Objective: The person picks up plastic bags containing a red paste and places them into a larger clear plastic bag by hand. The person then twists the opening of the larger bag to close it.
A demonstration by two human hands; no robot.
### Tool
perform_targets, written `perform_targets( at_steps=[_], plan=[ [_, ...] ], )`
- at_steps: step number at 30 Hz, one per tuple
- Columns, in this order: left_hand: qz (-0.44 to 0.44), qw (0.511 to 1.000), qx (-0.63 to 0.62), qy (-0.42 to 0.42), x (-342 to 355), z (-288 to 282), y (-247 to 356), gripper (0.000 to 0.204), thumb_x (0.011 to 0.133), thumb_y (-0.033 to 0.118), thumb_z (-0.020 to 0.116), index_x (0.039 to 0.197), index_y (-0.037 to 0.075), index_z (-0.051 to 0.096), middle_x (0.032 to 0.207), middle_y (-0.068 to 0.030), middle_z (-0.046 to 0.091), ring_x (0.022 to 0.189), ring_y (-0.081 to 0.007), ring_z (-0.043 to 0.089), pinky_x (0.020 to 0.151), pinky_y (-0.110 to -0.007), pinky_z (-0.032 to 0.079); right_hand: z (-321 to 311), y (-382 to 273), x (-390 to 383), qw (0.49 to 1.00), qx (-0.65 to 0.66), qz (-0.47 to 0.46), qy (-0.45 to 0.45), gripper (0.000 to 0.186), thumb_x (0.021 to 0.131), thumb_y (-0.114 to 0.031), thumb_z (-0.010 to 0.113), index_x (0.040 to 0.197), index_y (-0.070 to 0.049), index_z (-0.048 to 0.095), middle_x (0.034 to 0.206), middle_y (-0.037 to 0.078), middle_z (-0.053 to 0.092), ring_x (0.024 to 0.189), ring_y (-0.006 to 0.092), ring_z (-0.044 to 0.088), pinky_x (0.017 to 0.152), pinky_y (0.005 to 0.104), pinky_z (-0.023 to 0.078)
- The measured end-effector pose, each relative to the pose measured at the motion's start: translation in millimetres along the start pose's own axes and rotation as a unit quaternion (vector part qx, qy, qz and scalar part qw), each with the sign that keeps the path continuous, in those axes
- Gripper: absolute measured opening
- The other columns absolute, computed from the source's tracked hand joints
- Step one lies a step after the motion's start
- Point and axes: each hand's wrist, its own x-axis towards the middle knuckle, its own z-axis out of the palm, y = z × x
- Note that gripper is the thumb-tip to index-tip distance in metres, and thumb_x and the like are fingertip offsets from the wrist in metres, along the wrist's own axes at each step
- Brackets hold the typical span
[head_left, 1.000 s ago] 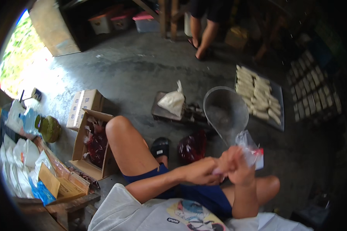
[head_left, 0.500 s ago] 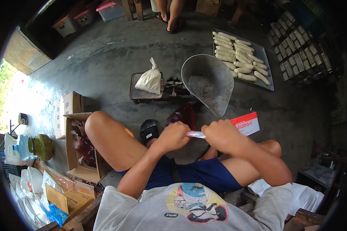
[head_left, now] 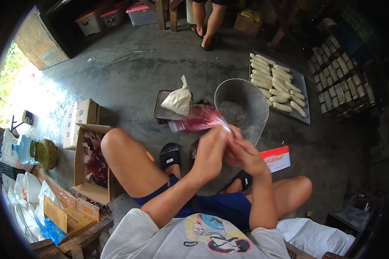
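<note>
My left hand is clenched on the neck of a blurred red bag; my right hand meets it with fingers bent, their grip indeterminable. The bag extends leftward, between me and the scale, beside the metal pan.

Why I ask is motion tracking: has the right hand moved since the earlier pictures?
Yes: the right hand has shifted left, judged against the red-and-white box.
</note>
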Motion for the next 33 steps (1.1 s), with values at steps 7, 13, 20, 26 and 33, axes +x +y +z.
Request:
perform_targets(
  at_steps=[7,13,20,26,33],
  plan=[
    [0.203,0.842,0.385,-0.319,9,-22,37,0.006,0.089,0.011,0.058,0.09,0.005,0.058,0.113,-0.0096,0.051,0.128,-0.0338,0.041,0.112,-0.056,0.026,-37,-59,-8,0.96,-0.234,0.075,-0.132,0.029,0.102,-0.023,0.05,0.105,0.001,0.066,0.098,0.006,0.068,0.094,0.0133,0.061,0.082,0.03,0.048],
    [0.289,0.701,0.583,-0.292,12,-22,23,0.016,0.071,0.012,0.069,0.084,0.011,0.059,0.112,-0.0076,0.053,0.128,-0.0309,0.043,0.114,-0.06,0.026,-43,-71,13,0.881,-0.467,-0.056,-0.04,0.013,0.092,-0.01,0.06,0.101,-0.003,0.068,0.086,0.013,0.062,0.085,0.0284,0.063,0.076,0.0348,0.047],
    [0.355,0.725,0.553,-0.207,34,-19,38,0.014,0.074,0.014,0.065,0.087,0.013,0.061,0.086,-0.0009,0.053,0.091,-0.019,0.056,0.097,-0.045,0.04,-15,-82,69,0.916,-0.37,-0.15,0.039,0.011,0.088,-0.006,0.065,0.093,0.003,0.068,0.079,0.003,0.064,0.073,0.0106,0.058,0.066,0.0256,0.046],
    [0.269,0.742,0.6,-0.132,14,-16,30,0.018,0.082,0.011,0.066,0.099,0.011,0.061,0.086,-0.0014,0.056,0.084,-0.0199,0.057,0.084,-0.034,0.038,-18,-51,45,0.97,-0.22,0.026,0.097,0.019,0.086,-0.018,0.074,0.087,0.001,0.071,0.066,-0.001,0.062,0.057,0.0042,0.054,0.051,0.0216,0.041],
    [0.088,0.905,0.415,-0.003,21,-22,3,0.015,0.093,0.006,0.059,0.102,-0.002,0.05,0.089,-0.0169,0.061,0.081,-0.0288,0.062,0.07,-0.038,0.049,29,-40,28,0.811,-0.422,-0.261,0.31,0.008,0.079,0.0,0.071,0.086,0.004,0.068,0.076,0.011,0.062,0.064,0.0232,0.062,0.061,0.0325,0.05]
  ],
)
